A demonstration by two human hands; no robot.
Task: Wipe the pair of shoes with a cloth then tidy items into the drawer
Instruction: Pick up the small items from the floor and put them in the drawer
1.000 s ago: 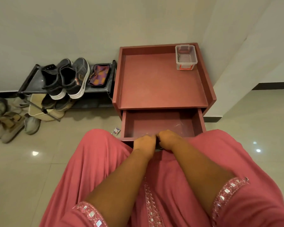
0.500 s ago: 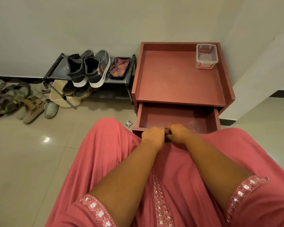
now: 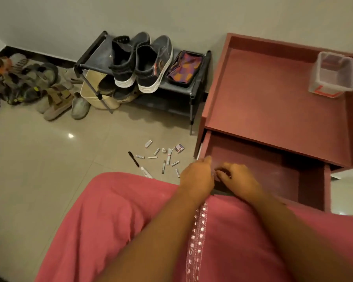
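Observation:
The red cabinet's drawer [image 3: 312, 192] is pulled out and its inside is bare. My left hand [image 3: 198, 175] and my right hand [image 3: 237, 179] sit side by side on the drawer's front edge, fingers curled over it; motion blur hides the exact grip. Several small items [image 3: 163, 157], tubes, a little box and a dark stick, lie scattered on the floor left of the drawer. The pair of dark shoes [image 3: 141, 62] with white soles stands on the black rack [image 3: 94, 55]. A patterned cloth [image 3: 183, 68] lies in a dark tray beside the shoes.
A clear plastic box [image 3: 332, 76] stands at the back right of the cabinet's top [image 3: 273, 98]. Sandals and slippers [image 3: 49, 94] are piled on the floor at the left, by the wall. My pink-clothed lap fills the foreground.
The view has swung left and down, bringing the scattered floor items into sight. The drawer stands further out. Both hands stay at its front edge, with fingers looser than before.

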